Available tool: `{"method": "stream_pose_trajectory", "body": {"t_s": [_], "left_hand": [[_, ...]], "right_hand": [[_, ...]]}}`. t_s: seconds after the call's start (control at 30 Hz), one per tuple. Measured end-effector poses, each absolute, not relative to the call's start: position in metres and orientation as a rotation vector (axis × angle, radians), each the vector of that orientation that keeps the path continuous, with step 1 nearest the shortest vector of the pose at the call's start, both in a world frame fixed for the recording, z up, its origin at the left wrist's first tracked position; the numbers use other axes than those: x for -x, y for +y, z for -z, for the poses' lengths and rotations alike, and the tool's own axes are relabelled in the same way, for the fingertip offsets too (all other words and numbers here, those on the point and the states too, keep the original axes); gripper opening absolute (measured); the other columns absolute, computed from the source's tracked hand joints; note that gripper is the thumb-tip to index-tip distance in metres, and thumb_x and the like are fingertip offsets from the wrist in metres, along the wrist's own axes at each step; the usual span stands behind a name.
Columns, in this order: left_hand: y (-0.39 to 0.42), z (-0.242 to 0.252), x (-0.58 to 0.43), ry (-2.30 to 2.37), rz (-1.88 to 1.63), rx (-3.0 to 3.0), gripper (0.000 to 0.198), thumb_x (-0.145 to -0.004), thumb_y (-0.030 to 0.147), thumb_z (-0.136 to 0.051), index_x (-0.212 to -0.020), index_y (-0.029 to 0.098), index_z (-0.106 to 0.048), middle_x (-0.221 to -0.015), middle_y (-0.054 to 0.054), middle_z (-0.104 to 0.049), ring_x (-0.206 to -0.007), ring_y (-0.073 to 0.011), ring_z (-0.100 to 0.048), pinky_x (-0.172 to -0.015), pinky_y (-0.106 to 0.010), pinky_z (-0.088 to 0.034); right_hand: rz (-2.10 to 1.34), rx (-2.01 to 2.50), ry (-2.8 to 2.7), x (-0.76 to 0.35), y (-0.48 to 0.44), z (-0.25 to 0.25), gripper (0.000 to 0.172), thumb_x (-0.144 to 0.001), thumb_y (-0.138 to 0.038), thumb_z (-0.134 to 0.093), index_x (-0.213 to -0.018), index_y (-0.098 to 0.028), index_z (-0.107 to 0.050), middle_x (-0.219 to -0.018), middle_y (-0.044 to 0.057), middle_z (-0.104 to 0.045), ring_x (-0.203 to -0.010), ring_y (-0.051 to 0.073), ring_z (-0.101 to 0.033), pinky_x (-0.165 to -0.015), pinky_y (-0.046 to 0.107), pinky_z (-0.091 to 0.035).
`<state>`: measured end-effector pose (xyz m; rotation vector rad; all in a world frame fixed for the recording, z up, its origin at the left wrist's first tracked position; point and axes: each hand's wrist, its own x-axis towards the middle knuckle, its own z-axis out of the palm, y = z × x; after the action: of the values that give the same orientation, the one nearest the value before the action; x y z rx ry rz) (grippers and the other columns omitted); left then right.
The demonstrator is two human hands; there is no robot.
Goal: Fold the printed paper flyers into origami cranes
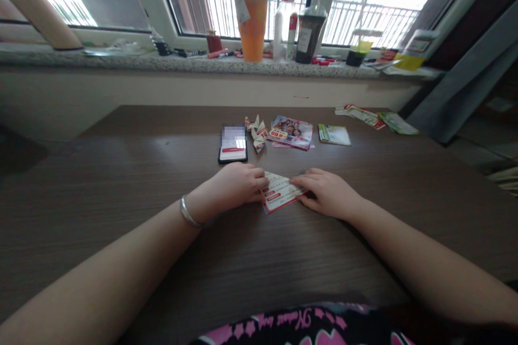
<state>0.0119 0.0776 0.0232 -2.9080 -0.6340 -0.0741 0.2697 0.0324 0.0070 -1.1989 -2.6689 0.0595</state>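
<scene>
A small folded leaflet, white with red print, lies on the dark wooden table in front of me. My left hand, with a silver bangle on the wrist, has its fingers curled and pressed on the leaflet's left edge. My right hand lies over its right end with the fingers together, pressing it down. Just beyond are a phone with a lit screen and a folded paper shape.
More leaflets lie farther back: a colourful one, a green one, and others at the right. The stone windowsill holds an orange drink cup, bottles, a dark cup and small items. A cardboard tube leans at left.
</scene>
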Motion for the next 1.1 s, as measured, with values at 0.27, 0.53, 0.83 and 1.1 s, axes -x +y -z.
{"method": "stream_pose_trajectory", "body": {"t_s": [0.27,0.53,0.83,1.1], "left_hand": [[0.079,-0.015,-0.014,-0.654,0.125,2.84,0.022,-0.095,0.03,-0.05,-0.084,0.017,-0.064,-0.081,-0.006,-0.063,-0.073,-0.0174,-0.058,-0.065,-0.03,-0.043],[0.078,-0.025,-0.01,-0.745,0.134,3.044,0.022,-0.089,0.037,-0.057,-0.098,0.02,-0.068,-0.091,-0.006,-0.063,-0.085,-0.0188,-0.061,-0.073,-0.029,-0.047],[0.081,-0.019,-0.006,-0.786,0.137,3.059,0.032,-0.089,0.044,-0.058,-0.111,0.021,-0.063,-0.101,-0.007,-0.061,-0.092,-0.0201,-0.059,-0.077,-0.029,-0.047],[0.084,-0.011,-0.008,-0.714,0.213,2.976,0.03,-0.092,0.044,-0.053,-0.107,0.02,-0.064,-0.099,-0.006,-0.062,-0.091,-0.0194,-0.057,-0.079,-0.03,-0.046]], "right_hand": [[-0.062,1.217,-2.675,-0.267,0.03,-0.01,0.034,-0.087,-0.029,-0.055,-0.118,-0.018,-0.062,-0.107,0.009,-0.07,-0.097,0.023,-0.06,-0.084,0.036,-0.05],[0.003,1.221,-2.693,-0.269,0.031,-0.008,0.029,-0.089,-0.03,-0.054,-0.113,-0.021,-0.065,-0.107,0.007,-0.071,-0.096,0.023,-0.061,-0.082,0.037,-0.05],[-0.1,1.179,-2.677,-0.271,0.031,-0.007,0.03,-0.085,-0.029,-0.058,-0.112,-0.019,-0.066,-0.11,0.007,-0.07,-0.095,0.023,-0.06,-0.084,0.037,-0.05],[-0.136,1.187,-2.658,-0.27,0.033,-0.009,0.028,-0.088,-0.034,-0.058,-0.111,-0.02,-0.067,-0.11,0.006,-0.07,-0.094,0.022,-0.061,-0.083,0.037,-0.05]]}}
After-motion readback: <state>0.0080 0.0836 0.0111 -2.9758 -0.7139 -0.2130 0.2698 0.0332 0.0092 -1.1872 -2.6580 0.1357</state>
